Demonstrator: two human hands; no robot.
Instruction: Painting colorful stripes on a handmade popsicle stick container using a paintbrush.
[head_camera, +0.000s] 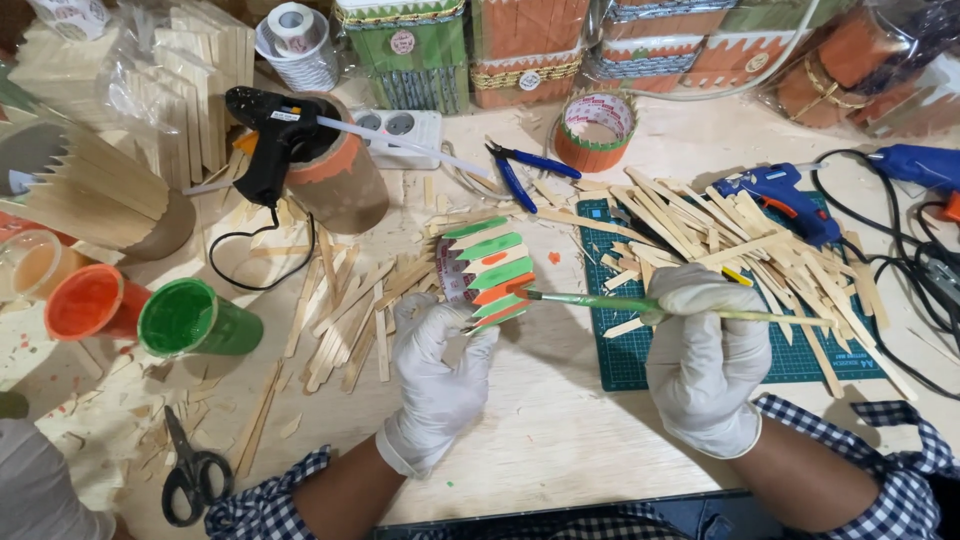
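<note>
Left hand (438, 372), gloved, closed around the lower edge of a stick holder (487, 272) striped green and orange, lifted just above the tabletop (560, 430). Right hand (705, 352), gloved, pinches a paintbrush (640, 303); its orange-tipped bristles touch the holder's right side. Right of the holder: green cutting mat (630, 360) under a heap of sticks (740, 245). Left of the holder: green paint cup (195, 318), orange paint cup (90, 302).

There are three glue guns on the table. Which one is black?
The black glue gun at upper left, propped against the brown cylinder. The other two, at upper right beside the stick pile, are blue.
</note>
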